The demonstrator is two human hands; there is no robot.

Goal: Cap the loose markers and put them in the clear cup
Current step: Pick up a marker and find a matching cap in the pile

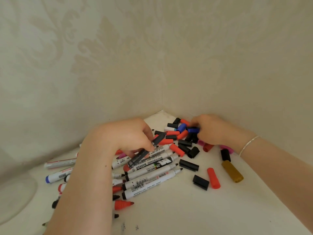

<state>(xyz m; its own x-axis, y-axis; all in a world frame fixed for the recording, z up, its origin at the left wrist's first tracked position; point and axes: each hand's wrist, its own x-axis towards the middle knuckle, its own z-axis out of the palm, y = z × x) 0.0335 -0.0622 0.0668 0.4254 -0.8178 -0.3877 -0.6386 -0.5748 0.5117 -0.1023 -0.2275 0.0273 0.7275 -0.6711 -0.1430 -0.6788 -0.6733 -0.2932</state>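
A heap of uncapped whiteboard markers (149, 173) lies on the white surface in front of me. My left hand (133, 134) reaches over the heap and pinches a dark grey marker (147, 150), which points up and to the right. My right hand (213, 129) is in the back corner, among a pile of loose caps (177, 136) in black, red and blue, with its fingers closed on a dark blue cap (194, 130). The clear cup (16, 199) shows faintly at the far left edge.
Two patterned walls meet in a corner (162, 109) right behind the caps. Separate caps lie to the right: a red one (213, 178), a black one (201, 182) and a gold one (232, 171). More markers (58, 175) lie under and left of my left forearm.
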